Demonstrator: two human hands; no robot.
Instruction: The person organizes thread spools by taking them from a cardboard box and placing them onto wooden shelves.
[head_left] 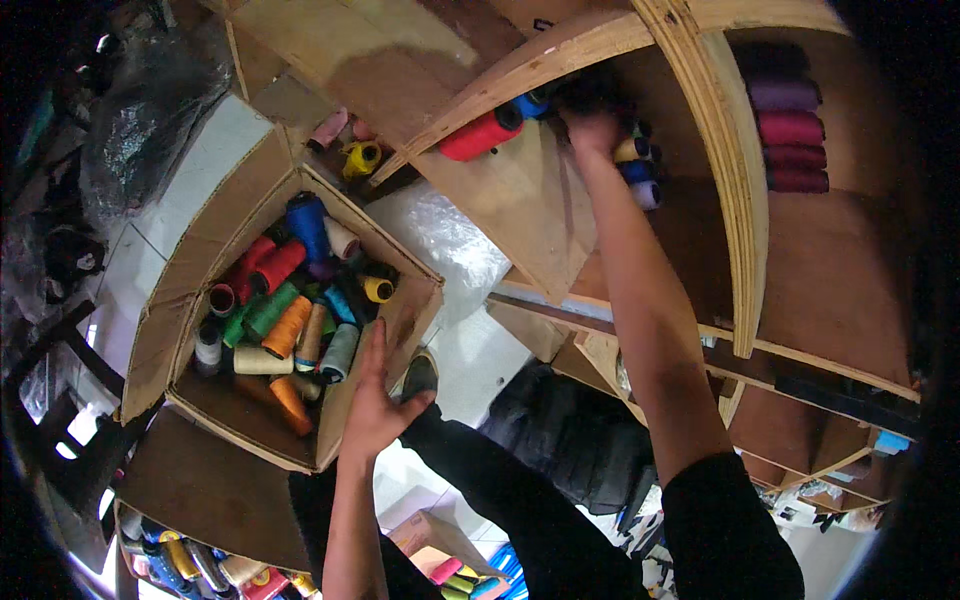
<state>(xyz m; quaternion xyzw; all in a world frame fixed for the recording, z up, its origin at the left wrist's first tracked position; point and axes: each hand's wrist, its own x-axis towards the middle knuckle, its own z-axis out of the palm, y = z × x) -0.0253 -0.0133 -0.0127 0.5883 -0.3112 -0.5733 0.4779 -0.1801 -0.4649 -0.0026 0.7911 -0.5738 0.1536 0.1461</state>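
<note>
The right hand (597, 130) reaches into a wooden shelf unit (752, 250) at the upper centre of the frame, its forearm rising from the lower right. Its fingers are lost in shadow, so I cannot tell whether they are clamped on anything. A red thread cone (482, 134) lies to the left of this hand, and a small stack of thread spools (645, 185), with cream, blue and lilac among them, is just to its right. Purple and crimson spools (795, 140) are stacked in the upper right.

The left hand (378, 408), left of centre, is at the right wall of an open cardboard box (245, 437), its thumb spread well apart from its fingers; no spool is in its grasp. Inside the box, spools lie jumbled: a blue cone (308, 225) near the top, a red cone (278, 267), an orange spool (288, 328) and a cream spool (262, 360) lower down. A yellow spool (362, 158) sits above the box, and more spools (200, 565) fill the lower left.
</note>
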